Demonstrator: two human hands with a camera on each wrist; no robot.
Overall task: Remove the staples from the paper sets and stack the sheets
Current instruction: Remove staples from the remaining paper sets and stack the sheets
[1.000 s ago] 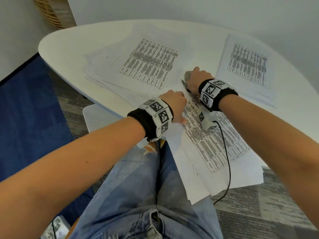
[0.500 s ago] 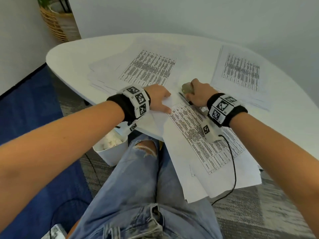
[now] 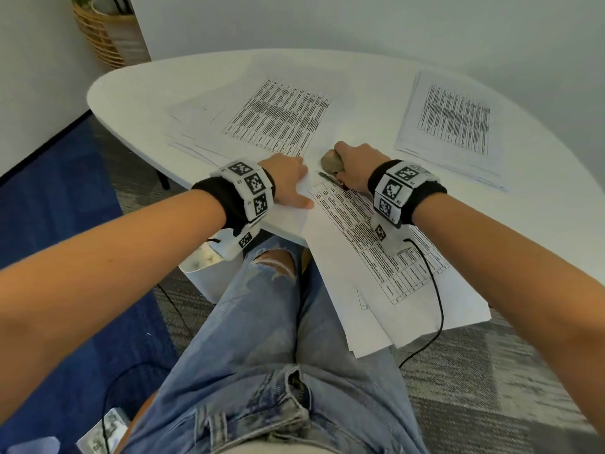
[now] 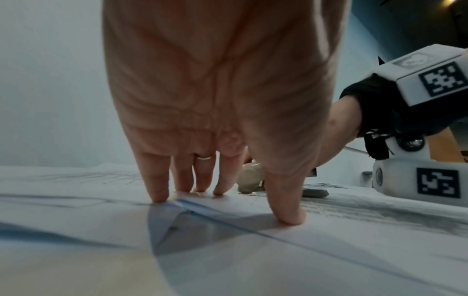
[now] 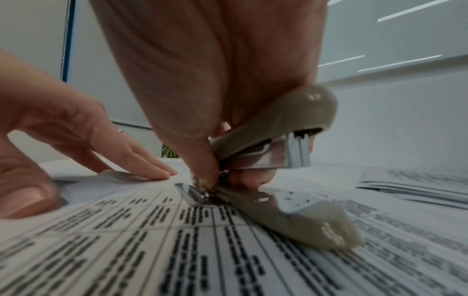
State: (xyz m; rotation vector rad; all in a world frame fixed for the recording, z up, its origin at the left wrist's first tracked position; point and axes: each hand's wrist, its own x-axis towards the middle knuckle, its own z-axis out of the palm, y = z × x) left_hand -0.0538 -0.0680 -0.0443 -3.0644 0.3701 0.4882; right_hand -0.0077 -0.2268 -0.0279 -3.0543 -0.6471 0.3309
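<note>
Head view: mid-task, by the look of it. Three lots of paper on the white table:
- one printed paper set nearest, overhanging the table edge toward the lap
- one loosely fanned pile farther off to the left
- one tidier pile well apart to the right

Cannot tell which pile is freed sheets and which is waiting sets. Probably one of each, so some done and some left.

Pinning the near set's top margin: the left hand, fingers straight and flat on the paper, gripping nothing. Curled round one tan stapler: the right hand, right at the set's top corner, just beside the left fingertips.

Right wrist view: stapler hinged open, pinched near its hinge by thumb and fingers. Metal tongue at its tail touching the sheet at the head of the printed grid. Too blurred to make out the staple itself, so cannot tell whether out or in. Judged as the prying step for this set, with separating and stacking its sheets yet to do.

Left wrist view: four fingertips and the thumb down on the paper, with a raised paper edge beneath them.

Otherwise: one white bin below the table's edge, one wicker basket in the far corner.
</note>
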